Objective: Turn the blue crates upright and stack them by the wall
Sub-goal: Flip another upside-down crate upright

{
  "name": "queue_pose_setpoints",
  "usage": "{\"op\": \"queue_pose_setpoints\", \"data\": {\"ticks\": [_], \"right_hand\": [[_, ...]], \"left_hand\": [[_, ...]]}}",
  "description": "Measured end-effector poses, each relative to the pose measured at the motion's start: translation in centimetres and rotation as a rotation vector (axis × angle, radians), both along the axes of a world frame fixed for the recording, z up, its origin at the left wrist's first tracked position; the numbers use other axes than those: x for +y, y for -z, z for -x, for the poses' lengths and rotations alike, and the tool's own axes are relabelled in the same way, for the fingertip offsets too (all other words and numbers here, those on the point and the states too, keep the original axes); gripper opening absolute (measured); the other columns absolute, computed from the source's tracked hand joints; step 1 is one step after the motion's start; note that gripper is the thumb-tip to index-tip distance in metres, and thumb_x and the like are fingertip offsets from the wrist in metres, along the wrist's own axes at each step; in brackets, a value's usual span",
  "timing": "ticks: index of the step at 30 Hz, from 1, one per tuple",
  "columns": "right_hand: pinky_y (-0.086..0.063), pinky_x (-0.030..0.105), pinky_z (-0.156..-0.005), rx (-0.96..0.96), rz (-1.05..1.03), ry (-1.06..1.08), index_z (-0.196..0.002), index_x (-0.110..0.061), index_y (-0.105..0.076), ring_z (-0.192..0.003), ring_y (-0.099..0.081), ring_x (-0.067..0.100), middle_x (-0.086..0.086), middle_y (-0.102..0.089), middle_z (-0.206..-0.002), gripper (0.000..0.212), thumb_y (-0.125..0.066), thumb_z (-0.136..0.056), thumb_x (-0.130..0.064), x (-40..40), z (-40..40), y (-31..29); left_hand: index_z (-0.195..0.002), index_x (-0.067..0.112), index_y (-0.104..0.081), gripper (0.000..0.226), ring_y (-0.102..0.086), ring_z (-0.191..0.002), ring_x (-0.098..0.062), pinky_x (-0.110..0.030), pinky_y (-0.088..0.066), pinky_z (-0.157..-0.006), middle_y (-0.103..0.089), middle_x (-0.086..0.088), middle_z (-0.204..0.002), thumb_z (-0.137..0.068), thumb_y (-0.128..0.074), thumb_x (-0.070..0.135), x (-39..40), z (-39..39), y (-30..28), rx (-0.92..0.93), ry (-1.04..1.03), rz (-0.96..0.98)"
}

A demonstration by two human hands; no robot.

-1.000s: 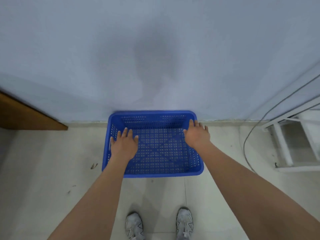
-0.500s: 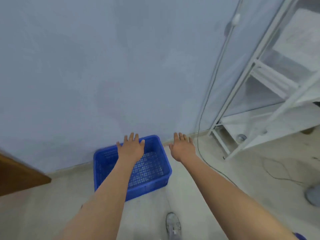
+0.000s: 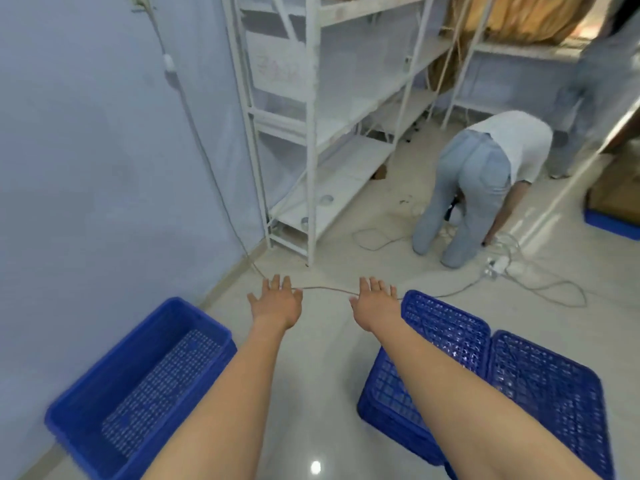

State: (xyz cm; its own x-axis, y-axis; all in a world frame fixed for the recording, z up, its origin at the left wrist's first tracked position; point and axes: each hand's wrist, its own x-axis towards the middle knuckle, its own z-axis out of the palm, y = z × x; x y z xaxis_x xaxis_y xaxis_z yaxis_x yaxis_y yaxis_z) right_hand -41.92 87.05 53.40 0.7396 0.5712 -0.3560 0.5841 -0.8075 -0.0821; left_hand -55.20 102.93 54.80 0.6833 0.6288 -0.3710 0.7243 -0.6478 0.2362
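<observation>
An upright blue crate [image 3: 114, 386] stands on the floor against the wall at lower left, its open top showing a perforated bottom. Two blue crates lie upside down at lower right, one nearer the middle [image 3: 446, 327] and one further right [image 3: 554, 386], side by side. My left hand [image 3: 275, 301] hovers open above the bare floor between the upright crate and the overturned ones. My right hand [image 3: 375, 301] is open too, just left of the nearer overturned crate, apart from it. Neither hand holds anything.
A white metal shelf rack [image 3: 311, 133] stands along the wall ahead. A cable [image 3: 322, 289] runs down the wall and across the floor under my hands. A person [image 3: 485, 181] bends over cables and a power strip [image 3: 495, 266]. Another blue crate edge [image 3: 609, 221] shows far right.
Both hands have let go of the upright crate and lifted off it. My view has swung right, away from the wall, bringing the two overturned crates and the shelf rack into sight.
</observation>
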Motion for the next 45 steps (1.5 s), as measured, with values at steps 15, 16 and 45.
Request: {"op": "queue_pose_setpoints", "data": {"ticks": [15,16,45], "right_hand": [[0.000,0.048,-0.122,0.136,0.029,0.432,-0.157,-0.015,0.000,-0.151,0.001,0.027,0.008,0.002,-0.164,0.067,-0.020,-0.102,-0.049,-46.6,-14.0,5.9],[0.000,0.048,-0.122,0.142,0.030,0.461,-0.157,-0.015,0.000,-0.152,0.001,0.026,0.008,0.002,-0.164,0.067,-0.020,-0.102,-0.049,-49.2,-14.8,6.4],[-0.007,0.046,-0.122,0.307,0.166,0.799,-0.156,-0.014,-0.004,-0.150,-0.007,0.026,0.008,-0.005,-0.164,0.065,-0.020,-0.102,-0.046,-71.7,-36.0,35.7]], "left_hand": [[-0.158,0.021,-0.015,0.063,-0.008,-0.153,-0.027,-0.058,-0.013,-0.119,-0.007,-0.003,-0.167,-0.103,-0.015,0.050,-42.1,-21.4,6.8,0.123,0.399,0.047],[-0.158,0.021,-0.015,0.063,-0.007,-0.153,-0.027,-0.058,-0.013,-0.119,-0.006,-0.003,-0.167,-0.103,-0.015,0.050,-44.4,-22.6,7.3,0.137,0.421,0.056],[-0.158,0.018,-0.011,0.063,-0.004,-0.153,-0.031,-0.058,-0.014,-0.120,-0.001,-0.007,-0.167,-0.104,-0.018,0.049,-59.8,-46.6,39.7,0.518,0.523,0.198]]}}
